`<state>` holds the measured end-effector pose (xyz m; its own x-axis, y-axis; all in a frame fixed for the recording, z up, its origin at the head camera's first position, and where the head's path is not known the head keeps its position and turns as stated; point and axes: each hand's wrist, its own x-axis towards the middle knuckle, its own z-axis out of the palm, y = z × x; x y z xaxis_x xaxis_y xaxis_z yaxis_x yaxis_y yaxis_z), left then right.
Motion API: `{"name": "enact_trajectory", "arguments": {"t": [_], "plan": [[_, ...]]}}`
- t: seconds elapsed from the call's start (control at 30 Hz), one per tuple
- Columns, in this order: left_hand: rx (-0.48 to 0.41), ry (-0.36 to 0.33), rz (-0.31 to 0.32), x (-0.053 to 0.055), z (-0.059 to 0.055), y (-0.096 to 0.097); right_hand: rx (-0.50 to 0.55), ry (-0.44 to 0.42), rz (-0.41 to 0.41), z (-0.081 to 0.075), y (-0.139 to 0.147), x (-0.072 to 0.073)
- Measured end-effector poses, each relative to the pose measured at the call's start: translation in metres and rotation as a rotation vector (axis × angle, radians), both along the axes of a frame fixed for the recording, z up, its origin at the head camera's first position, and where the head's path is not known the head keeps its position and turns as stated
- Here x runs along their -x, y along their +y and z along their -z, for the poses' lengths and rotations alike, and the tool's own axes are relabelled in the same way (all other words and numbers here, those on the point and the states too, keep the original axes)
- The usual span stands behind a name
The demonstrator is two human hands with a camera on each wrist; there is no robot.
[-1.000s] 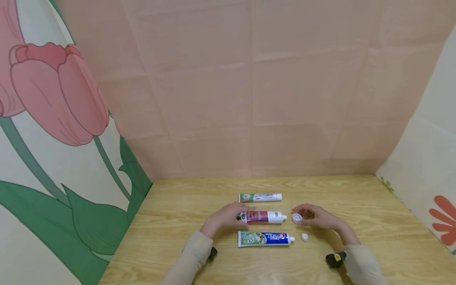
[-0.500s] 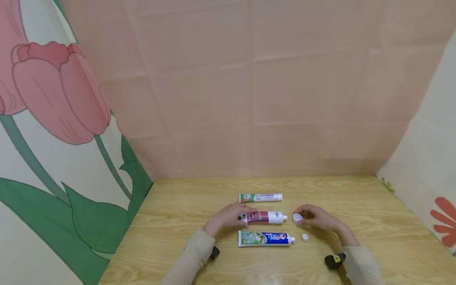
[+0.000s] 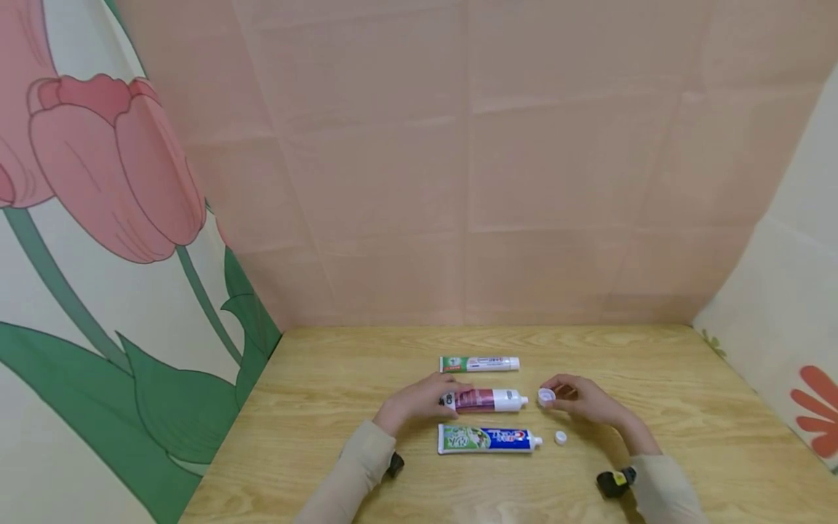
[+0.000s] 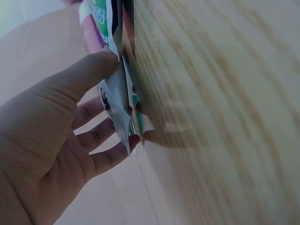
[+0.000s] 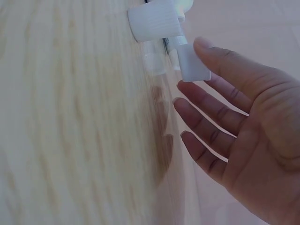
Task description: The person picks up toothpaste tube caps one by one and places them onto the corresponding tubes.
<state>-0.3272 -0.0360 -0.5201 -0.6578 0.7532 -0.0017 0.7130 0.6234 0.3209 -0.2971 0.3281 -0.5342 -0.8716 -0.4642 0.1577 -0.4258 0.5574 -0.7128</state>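
My left hand [image 3: 419, 399] grips the tail end of a pink and white toothpaste tube [image 3: 481, 399], which lies on the table with its bare nozzle to the right. In the left wrist view, the thumb and fingers of the left hand [image 4: 61, 136] go round the tube's flat white end [image 4: 117, 101]. Just right of that nozzle, my right hand [image 3: 585, 400] pinches a white screw cap [image 3: 546, 397], apart from the tube. The right wrist view has this cap [image 5: 193, 63] by the thumb, with the other fingers of the right hand [image 5: 253, 117] loosely bent.
A blue and green toothpaste tube [image 3: 487, 439] lies uncapped nearer me. Its small white cap [image 3: 560, 437] stands to its right. Behind the pink tube lies a green and white toothpaste tube [image 3: 479, 364]. All are on a wooden table [image 3: 314, 371] before a pink backdrop.
The cap in my right hand has tipped and risen very slightly. My left hand keeps its hold, and the tubes stay put.
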Motion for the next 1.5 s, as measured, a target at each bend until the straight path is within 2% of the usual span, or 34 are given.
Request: {"name": "enact_trajectory", "arguments": {"t": [0.5,0.8,1.07,1.33,1.5], "plan": [[-0.011,0.012,0.003,-0.005,-0.005,-0.003,0.013,0.027,0.013,-0.003,-0.005,0.002],[-0.024,0.035,0.037,-0.013,-0.006,-0.009,0.023,0.011,0.042,-0.004,-0.013,-0.012],[-0.059,0.046,0.061,-0.018,-0.007,-0.013,0.027,0.064,0.066,-0.002,-0.02,-0.02],[-0.098,0.079,0.076,-0.018,-0.009,-0.011,0.085,0.134,-0.024,-0.011,-0.02,-0.023],[-0.123,0.096,0.084,-0.02,-0.013,-0.011,0.074,0.155,-0.064,-0.018,-0.023,-0.025]]}}
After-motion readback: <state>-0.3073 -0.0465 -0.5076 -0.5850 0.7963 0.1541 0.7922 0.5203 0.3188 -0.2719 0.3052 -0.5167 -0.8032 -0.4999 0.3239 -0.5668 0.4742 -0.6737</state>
